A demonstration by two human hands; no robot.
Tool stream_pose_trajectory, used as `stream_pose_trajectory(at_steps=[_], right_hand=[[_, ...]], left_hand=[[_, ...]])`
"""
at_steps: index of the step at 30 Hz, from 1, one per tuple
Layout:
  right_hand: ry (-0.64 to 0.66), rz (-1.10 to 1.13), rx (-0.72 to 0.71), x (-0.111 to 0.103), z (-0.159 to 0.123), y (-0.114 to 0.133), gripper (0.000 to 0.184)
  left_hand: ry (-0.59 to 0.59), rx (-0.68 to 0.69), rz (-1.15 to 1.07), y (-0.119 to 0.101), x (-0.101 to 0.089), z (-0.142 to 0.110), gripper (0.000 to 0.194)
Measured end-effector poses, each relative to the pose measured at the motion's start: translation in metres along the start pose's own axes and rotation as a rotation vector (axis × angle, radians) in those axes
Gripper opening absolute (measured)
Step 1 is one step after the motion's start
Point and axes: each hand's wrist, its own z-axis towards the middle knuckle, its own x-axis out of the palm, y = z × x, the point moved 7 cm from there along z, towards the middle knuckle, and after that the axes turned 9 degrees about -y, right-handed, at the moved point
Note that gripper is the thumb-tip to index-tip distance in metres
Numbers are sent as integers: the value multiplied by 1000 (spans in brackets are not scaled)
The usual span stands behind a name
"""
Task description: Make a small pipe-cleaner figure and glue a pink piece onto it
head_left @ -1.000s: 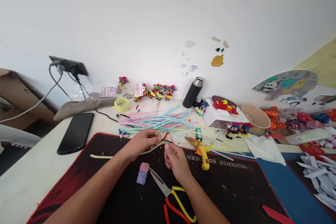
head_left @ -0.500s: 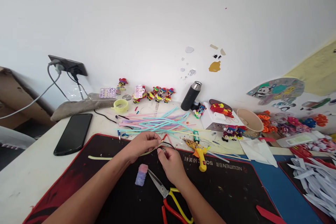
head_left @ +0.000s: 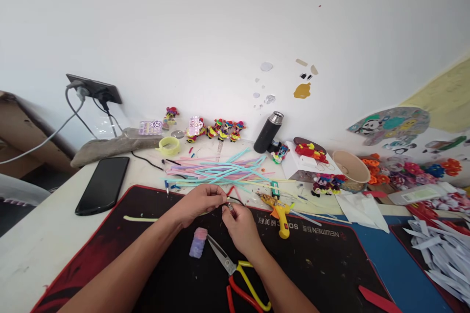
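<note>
My left hand (head_left: 207, 199) is closed in a pinch above the black mat (head_left: 161, 274), its fingertips on a pale yellow pipe cleaner (head_left: 141, 219). One end of that stem trails out to the left beneath my forearm. My right hand (head_left: 238, 225) is closed just beside it, thumb and finger pinching the same stem close to the left fingertips; the held part is small and mostly hidden. Scissors (head_left: 229, 266) with red and yellow handles lie below my hands. Left of their tips rests a small pink and purple fuzzy piece (head_left: 198, 243).
A yellow glue gun (head_left: 282, 220) lies to the right. Behind my hands spread pink, blue and purple pipe cleaners (head_left: 220, 170). A black phone (head_left: 103, 186) lies at left, a black flask (head_left: 269, 132) leans at the wall, and small fuzzy figures (head_left: 225, 130) line the back.
My two hands have drawn slightly closer, and less of the pale yellow stem shows between them. The whole view has shifted a little; other things stay put.
</note>
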Motion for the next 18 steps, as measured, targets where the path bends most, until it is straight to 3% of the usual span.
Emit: stream_pose_trajectory(at_steps=[18], right_hand=[[18,-69,-2,1,1,3,30]], left_hand=[[-14,-18,63,0,1,-3,27]])
